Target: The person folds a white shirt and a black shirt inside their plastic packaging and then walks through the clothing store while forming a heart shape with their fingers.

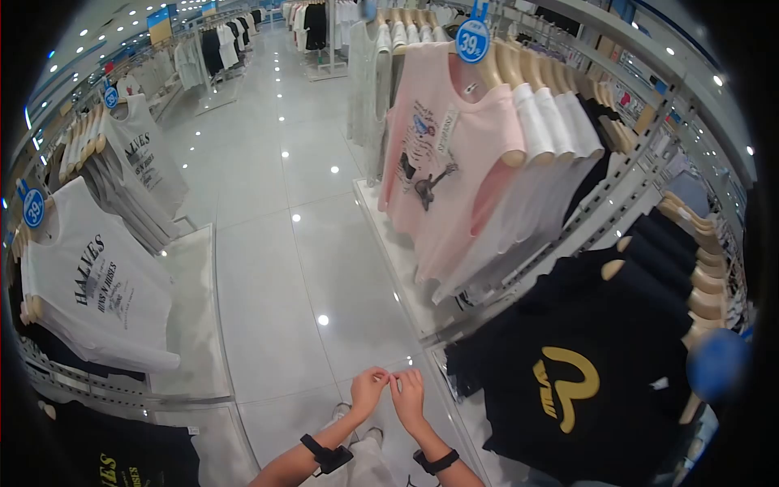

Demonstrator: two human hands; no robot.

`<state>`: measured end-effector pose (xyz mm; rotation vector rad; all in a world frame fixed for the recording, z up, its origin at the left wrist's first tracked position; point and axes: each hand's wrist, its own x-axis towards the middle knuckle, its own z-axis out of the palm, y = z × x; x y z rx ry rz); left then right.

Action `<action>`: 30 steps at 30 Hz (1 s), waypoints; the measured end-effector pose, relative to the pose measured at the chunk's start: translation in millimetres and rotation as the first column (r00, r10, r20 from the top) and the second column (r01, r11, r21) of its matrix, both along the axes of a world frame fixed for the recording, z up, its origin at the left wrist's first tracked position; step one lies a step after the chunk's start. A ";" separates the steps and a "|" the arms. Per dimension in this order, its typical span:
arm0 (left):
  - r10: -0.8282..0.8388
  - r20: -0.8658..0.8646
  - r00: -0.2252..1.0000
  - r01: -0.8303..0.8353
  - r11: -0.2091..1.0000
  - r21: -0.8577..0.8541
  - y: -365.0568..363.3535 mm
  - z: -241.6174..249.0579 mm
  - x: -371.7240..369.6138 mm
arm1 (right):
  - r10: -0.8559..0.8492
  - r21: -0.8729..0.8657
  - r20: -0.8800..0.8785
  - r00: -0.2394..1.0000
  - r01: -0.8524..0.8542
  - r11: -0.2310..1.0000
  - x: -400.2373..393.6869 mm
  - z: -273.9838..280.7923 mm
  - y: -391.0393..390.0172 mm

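My left hand [369, 392] and my right hand [408, 395] meet at the fingertips over the tiled floor, low in the middle of the view. The fingers of both are bent into a pinch. Anything between them is too small or hidden to make out. Dark bands sit on both wrists. To the right of my right hand hangs a black T-shirt [568, 381] with a yellow print. Farther off, a pink sleeveless top [446, 154] with a graphic fronts a row of white ones. Neither hand touches a garment.
On the left hang a white printed T-shirt [105, 280] and a grey printed top [146, 154]. Blue price tags [473, 40] reading 39 mark the racks. White low platforms [195, 316] edge the tiled aisle [280, 268]. More clothes racks [219, 49] stand at the back.
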<state>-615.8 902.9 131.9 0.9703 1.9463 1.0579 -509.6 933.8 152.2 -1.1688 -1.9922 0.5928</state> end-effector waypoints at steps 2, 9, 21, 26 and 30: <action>0.011 0.290 0.957 -0.012 1.000 0.001 -8.3 13.2 3.5 | -0.028 -0.045 -0.007 1.000 0.028 0.999 7.6 26.4 -10.6; -0.019 0.610 0.792 0.051 0.998 -0.035 -23.4 82.4 -21.8 | 0.054 -0.105 0.003 0.999 -0.053 0.993 2.5 78.3 -19.3; -0.331 0.238 0.913 0.294 0.939 0.179 22.7 104.8 -220.0 | 0.342 -0.289 -0.004 0.940 -0.329 0.899 -153.4 99.6 57.4; -0.308 0.387 0.869 0.208 0.937 0.279 37.1 111.6 -357.7 | 0.434 -0.551 -0.289 0.853 -0.519 0.653 -295.5 116.1 99.8; -0.216 0.253 0.943 0.128 0.938 0.321 67.7 135.6 -446.6 | 0.465 -0.503 -0.278 0.841 -0.540 0.675 -397.7 138.3 139.9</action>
